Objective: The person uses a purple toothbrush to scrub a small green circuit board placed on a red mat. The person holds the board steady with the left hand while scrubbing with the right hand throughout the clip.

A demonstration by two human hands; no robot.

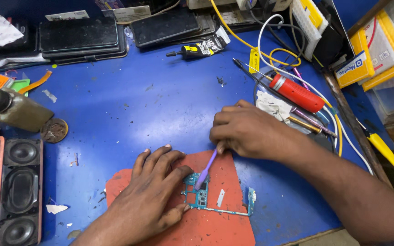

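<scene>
Two bare hands, left hand [153,191] and right hand [247,132]. One thin purple plastic brush [206,171]. One teal printed circuit board [200,197]. One red-orange rubber mat [224,223]. One red cylindrical-handled tool [296,93]. One small black glue tube [196,50]. One long black speaker with orange rim [17,191].

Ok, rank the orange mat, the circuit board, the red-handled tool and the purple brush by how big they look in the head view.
1. Orange mat, partly under the left hand.
2. Circuit board.
3. Red-handled tool, close to the board, so unsure.
4. Purple brush, held by the right hand.
</scene>
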